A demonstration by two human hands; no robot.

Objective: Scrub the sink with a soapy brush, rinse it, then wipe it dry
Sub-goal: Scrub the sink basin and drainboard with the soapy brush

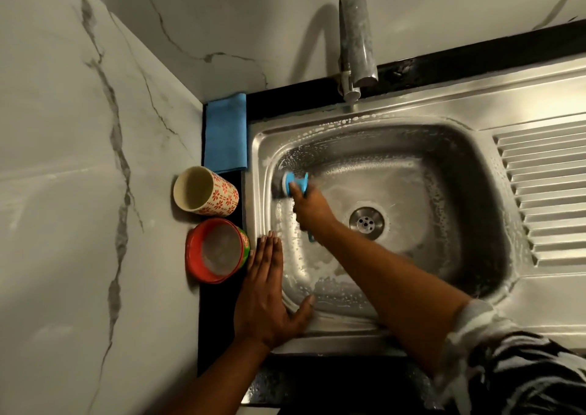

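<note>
Head view showed the right hand (312,207) gripping the blue brush (297,182), pressed to the sink (444,167) wall left of the drain (367,222). The left hand (269,287) lay flat on the rim. Scrubbing seemed under way; next, the brush probably needed sweeping along that wall under steady pressure.

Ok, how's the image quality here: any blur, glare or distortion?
Head view: dim, warm light; the brush and right hand are motion-blurred; glare streaks the sink along its back rim; the tap casts a soft shadow on the wall; wide-angle lens skews the corners.
</note>
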